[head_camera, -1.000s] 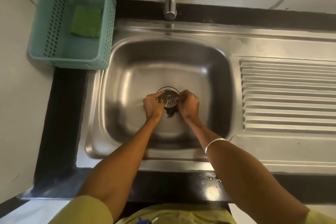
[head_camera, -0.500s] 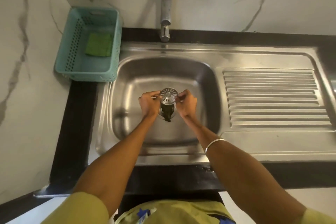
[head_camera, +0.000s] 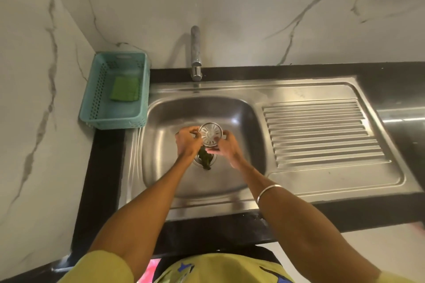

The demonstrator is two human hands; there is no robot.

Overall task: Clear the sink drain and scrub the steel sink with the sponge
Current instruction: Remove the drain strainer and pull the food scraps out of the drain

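- Strainer (head_camera: 210, 133) held lifted above the drain hole (head_camera: 205, 159), mid-basin in the steel sink (head_camera: 161, 167).
- Left hand (head_camera: 187, 142) pinching its left rim; right hand (head_camera: 226, 145) pinching the right rim.
- Dark green debris (head_camera: 205, 158) hanging below, reaching into the drain hole.
- Risk: clump dropping down the hole if shaken loose; wet rim slipping from fingertip grip.
- Sponge (head_camera: 125, 91) untouched in teal basket (head_camera: 92, 108), far left.

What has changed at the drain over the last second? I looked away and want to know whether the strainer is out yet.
Both hands, the left hand and right hand, have lifted the drain strainer up out of the drain opening, and dark green debris now shows beneath it. Both hands keep pinching its rim. The green sponge stays in the teal basket, untouched.
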